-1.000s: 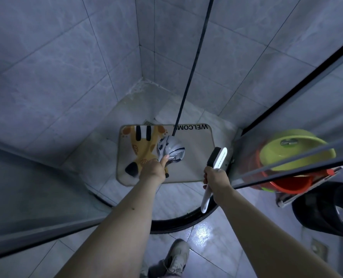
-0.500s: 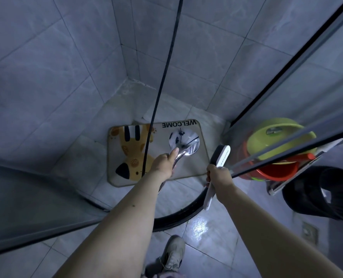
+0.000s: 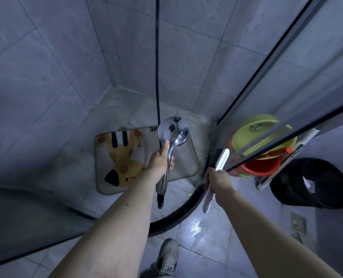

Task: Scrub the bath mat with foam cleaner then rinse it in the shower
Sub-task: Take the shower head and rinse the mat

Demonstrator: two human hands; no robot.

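The left hand (image 3: 161, 157) grips the chrome handle of the shower head (image 3: 173, 135), thumb laid along the stem, with the round face tilted up ahead of the knuckles. A black hose (image 3: 157, 57) hangs down from above to just beyond that hand. The bath mat (image 3: 130, 159) lies flat on the shower floor (image 3: 70, 169) directly below and beyond the left hand; it shows a yellow giraffe and part of a printed word, and the shower head covers its far right edge. The right hand (image 3: 218, 181) is closed around the white handle of a scrub brush (image 3: 216, 173), the brush head pointing away past the fingers and the handle's tail sticking back under the wrist. Just to the right of that hand, behind the glass shower door (image 3: 286, 109), stand stacked green and red basins (image 3: 264, 141), and farther right a black bin (image 3: 310, 183). A shoe (image 3: 167, 255) shows between the two forearms, near the person.
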